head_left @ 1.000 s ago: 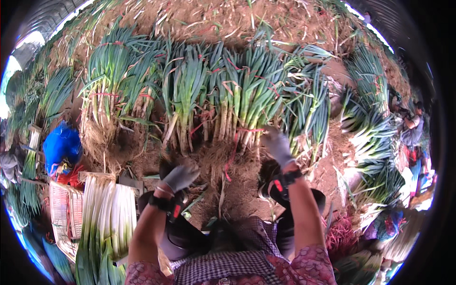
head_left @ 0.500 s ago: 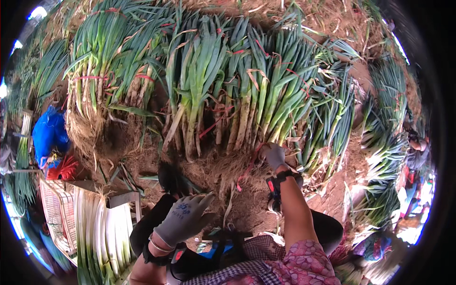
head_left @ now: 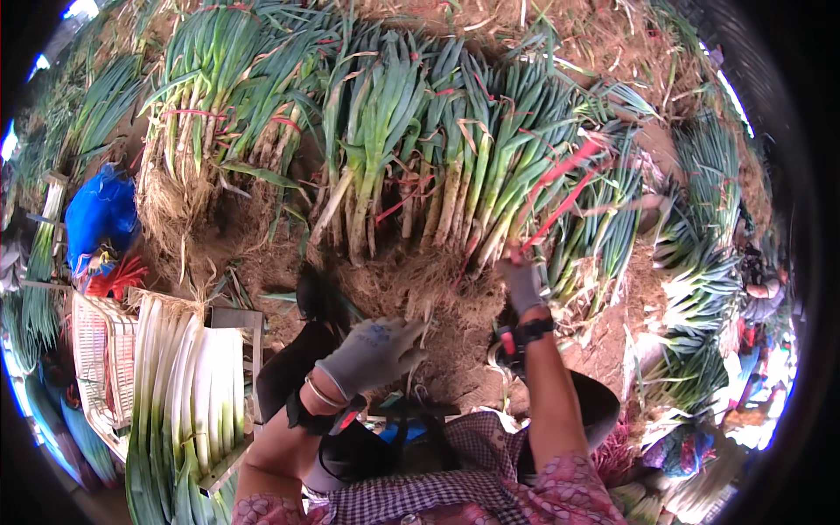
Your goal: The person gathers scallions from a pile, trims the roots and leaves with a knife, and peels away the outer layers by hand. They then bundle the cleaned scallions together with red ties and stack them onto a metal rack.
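My right hand (head_left: 523, 287), in a grey glove, is closed on a red tie strip (head_left: 560, 214). The strip swings up and to the right over the leaves, partly blurred. Just beyond it stands a row of long green onions (head_left: 455, 188) with dirty white stems and hairy roots, several bunches bound with red strips. My left hand (head_left: 372, 354), also gloved, hangs over the soil in front of my knees. Its fingers are apart, with nothing in them. A black strap with a device circles each wrist.
Cleaned white-stemmed onions (head_left: 188, 376) lie on a metal stand at the left, beside a pale plastic basket (head_left: 98, 354). A blue plastic bag (head_left: 99, 219) and red strips (head_left: 118, 278) sit behind. More onions (head_left: 700, 280) line the right side, with a person (head_left: 763, 293) at the far right.
My right hand has pulled the red strip from the onions' root ends, and it now whips up to the right. My left hand has moved slightly right and up.
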The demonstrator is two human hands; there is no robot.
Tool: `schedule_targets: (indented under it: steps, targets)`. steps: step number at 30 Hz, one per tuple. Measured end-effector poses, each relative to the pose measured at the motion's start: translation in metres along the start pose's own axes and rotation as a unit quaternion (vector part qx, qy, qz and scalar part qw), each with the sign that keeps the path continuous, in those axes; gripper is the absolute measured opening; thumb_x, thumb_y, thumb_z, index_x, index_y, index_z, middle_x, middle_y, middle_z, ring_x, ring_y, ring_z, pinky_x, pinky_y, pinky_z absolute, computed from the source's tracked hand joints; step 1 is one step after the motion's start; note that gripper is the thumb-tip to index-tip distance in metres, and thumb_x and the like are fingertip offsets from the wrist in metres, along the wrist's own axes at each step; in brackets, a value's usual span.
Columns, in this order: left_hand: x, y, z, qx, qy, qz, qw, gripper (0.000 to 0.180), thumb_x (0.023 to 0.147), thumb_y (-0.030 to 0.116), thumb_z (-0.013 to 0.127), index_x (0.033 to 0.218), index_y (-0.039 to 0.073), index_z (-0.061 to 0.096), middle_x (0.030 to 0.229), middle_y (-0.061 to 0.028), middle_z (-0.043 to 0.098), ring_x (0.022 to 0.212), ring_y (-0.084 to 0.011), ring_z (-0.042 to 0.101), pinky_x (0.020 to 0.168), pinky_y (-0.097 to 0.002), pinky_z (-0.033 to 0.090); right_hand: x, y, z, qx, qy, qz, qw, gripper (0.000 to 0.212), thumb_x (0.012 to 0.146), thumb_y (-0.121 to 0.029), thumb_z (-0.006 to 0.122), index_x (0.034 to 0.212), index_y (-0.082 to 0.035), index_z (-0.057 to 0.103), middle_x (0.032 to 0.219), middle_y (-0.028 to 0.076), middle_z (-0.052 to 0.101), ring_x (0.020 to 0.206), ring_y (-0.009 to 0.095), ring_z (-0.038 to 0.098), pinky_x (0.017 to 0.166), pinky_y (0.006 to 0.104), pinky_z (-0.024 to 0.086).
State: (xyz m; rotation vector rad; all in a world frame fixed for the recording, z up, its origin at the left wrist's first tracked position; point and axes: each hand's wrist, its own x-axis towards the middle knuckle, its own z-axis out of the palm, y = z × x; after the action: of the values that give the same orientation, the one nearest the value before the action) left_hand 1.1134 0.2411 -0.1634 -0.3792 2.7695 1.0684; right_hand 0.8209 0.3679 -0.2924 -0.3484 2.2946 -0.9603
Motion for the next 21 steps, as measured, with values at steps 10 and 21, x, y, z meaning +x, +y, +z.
schedule_targets:
  steps: [10,21]
  targets:
    - [0.006,0.009,-0.002,-0.029,0.041,0.016,0.999,0.042,0.086,0.030,0.058,0.117,0.004,0.052,0.097,-0.0155,0.059,0.091,-0.0337,0.059,0.079,-0.0433,0.046,0.052,0.068,0.079,0.365,0.085,0.005,0.927,0.027,0.091,-0.024,0.057,0.105,-0.002,0.063,0.068,-0.001,0.058,0.058,0.014,0.052,0.055,0.0257,0.041]
    - [0.001,0.014,0.000,-0.008,0.011,0.045,0.999,0.044,0.089,0.036,0.053,0.119,0.004,0.053,0.093,-0.0143,0.060,0.086,-0.0315,0.060,0.073,-0.0426,0.046,-0.107,-0.217,-0.183,0.184,0.294,-0.394,0.851,0.030,0.099,-0.030,0.043,0.095,-0.007,0.062,0.073,-0.002,0.056,0.058,0.005,0.046,0.053,0.0198,0.038]
